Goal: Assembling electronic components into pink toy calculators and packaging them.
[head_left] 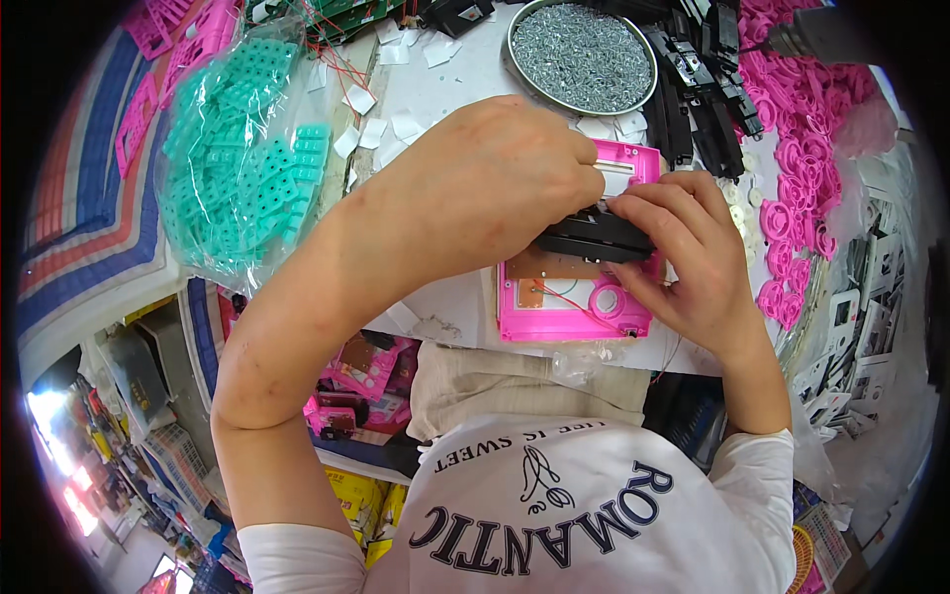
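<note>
A pink plastic housing (pixel 539 322) lies open on the white table (pixel 465 69) in front of me, with a brown circuit board (pixel 554 265) and thin red wires (pixel 574 300) inside it. A black plastic part (pixel 594 241) rests across the housing. My left hand (pixel 495 178) reaches over from the left, its fingers closed on the black part's left end. My right hand (pixel 683 247) grips the part's right end with thumb and fingers. My hands hide much of the housing's upper half.
A round metal tray (pixel 515 45) of small silver screws sits at the far edge. Black plastic parts (pixel 703 89) are stacked beside it, pink rings (pixel 802 129) are piled at right. A clear bag of teal parts (pixel 242 158) lies at left; white paper scraps (pixel 381 134) are scattered.
</note>
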Tool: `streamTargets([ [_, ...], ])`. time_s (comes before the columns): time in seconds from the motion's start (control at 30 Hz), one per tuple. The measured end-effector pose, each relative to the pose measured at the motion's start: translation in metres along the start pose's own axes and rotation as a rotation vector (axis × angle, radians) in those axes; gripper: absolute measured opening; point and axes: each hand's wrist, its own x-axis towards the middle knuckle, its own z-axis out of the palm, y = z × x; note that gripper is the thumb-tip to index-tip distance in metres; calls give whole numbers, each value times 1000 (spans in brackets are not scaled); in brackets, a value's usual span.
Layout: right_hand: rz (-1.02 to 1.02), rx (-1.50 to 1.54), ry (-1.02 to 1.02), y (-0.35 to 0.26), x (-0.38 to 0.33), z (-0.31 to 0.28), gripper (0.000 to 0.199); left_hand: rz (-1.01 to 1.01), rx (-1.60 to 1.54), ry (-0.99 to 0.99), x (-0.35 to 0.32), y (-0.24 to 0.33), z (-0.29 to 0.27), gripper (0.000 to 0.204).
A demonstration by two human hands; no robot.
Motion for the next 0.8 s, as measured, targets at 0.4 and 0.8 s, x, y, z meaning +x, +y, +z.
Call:
streamTargets([
  [0.4,-16,17,-3,-2,5,0,55,5,-81,36,-1,-1,1,9],
  [0.8,-5,57,-98,-5,12,-3,59,77,-120,58,-1,-4,-2,9],
])
